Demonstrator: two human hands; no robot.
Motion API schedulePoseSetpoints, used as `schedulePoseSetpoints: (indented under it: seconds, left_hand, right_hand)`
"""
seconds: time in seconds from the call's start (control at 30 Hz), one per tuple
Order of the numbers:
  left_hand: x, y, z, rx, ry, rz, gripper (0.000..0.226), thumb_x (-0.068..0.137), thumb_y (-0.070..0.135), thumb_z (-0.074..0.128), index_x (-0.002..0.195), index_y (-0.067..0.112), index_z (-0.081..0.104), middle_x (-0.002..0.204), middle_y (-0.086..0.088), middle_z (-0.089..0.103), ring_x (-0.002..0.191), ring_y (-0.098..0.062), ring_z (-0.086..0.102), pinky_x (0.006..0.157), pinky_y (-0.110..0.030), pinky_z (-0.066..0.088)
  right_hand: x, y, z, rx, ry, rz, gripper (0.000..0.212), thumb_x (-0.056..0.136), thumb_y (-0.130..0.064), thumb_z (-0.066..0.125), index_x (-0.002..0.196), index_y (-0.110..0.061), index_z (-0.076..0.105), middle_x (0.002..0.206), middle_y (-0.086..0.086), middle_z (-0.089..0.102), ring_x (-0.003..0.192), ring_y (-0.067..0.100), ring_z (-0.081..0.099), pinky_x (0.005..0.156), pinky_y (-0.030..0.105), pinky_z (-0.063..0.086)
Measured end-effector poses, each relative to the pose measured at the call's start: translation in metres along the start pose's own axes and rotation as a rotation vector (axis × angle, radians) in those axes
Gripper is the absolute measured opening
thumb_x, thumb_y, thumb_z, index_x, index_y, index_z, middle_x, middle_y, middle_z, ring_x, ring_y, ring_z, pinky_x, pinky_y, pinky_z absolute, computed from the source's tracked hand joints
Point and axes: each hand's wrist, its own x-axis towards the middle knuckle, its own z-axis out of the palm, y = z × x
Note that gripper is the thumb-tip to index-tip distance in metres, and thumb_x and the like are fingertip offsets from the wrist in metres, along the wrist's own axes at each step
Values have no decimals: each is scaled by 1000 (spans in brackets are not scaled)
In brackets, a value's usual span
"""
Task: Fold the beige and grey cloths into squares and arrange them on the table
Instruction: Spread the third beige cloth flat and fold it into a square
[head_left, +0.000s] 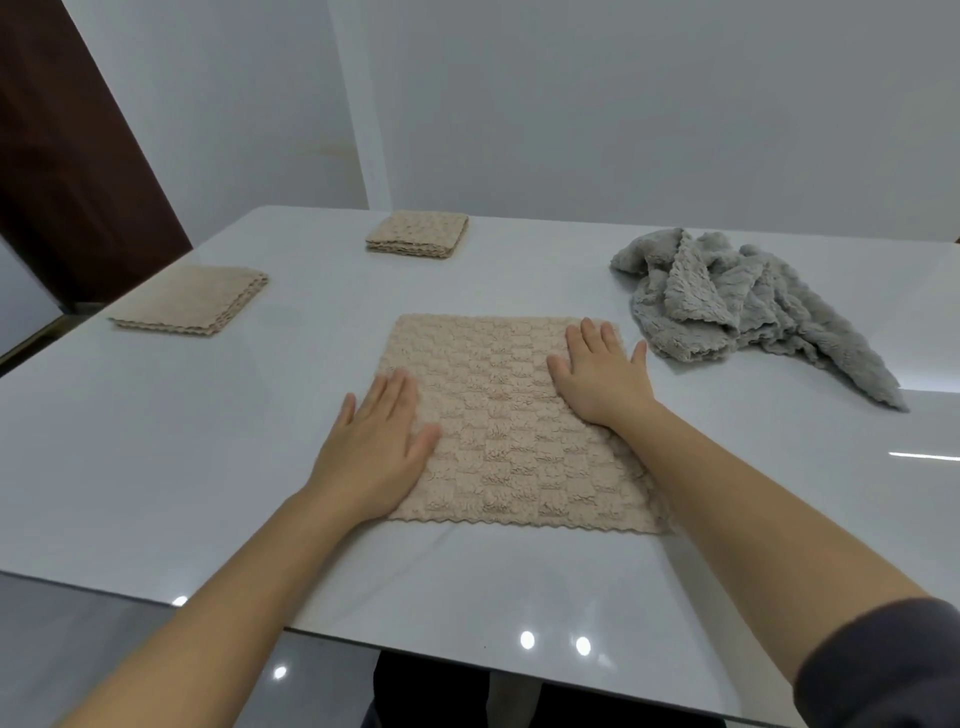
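A beige cloth (511, 426) lies spread flat in the middle of the white table (156, 441). My left hand (376, 441) rests palm down on its left edge, fingers apart. Flat on the cloth's upper right part is my right hand (602, 376), fingers spread and thumb off the cloth's right edge. Neither hand grips anything. A folded beige square (189, 299) sits at the left of the table, and a second, smaller folded beige square (418, 234) lies at the far middle. A crumpled pile of grey cloth (748, 306) lies at the right.
The table's near edge (467, 660) runs just below my forearms, with a glossy floor beneath. A white wall stands behind the table and a dark brown door (67, 156) at the far left.
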Motion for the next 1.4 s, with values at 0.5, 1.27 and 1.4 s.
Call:
schedulePoseSetpoints:
  seconds: [0.5,1.27,1.4]
  left_hand:
    - [-3,-7,3,8,30,-21,66,100,49,10,155,17,-6,162,6,-12,147,-7,-15,121,-39,-8]
    - [-6,-6,1,9,29,-26,64,101,46,11,155,16,-5,163,4,-11,148,-8,-14,120,-42,-10]
    - [-7,-5,0,12,20,-29,62,102,43,12,155,16,-6,162,5,-12,147,-7,-15,120,-44,-11]
  right_hand:
    - [-39,-90,4,13,-68,-296,60,103,-43,12,156,-17,1,163,1,-8,149,23,-12,118,54,-9]
    - [-88,-96,3,17,0,-257,64,102,-44,11,155,-13,-4,163,2,-12,149,20,-16,117,52,-13]
    - [-95,-91,12,22,-49,-254,64,102,-47,13,156,-17,-3,163,-2,-10,149,19,-15,118,51,-11]
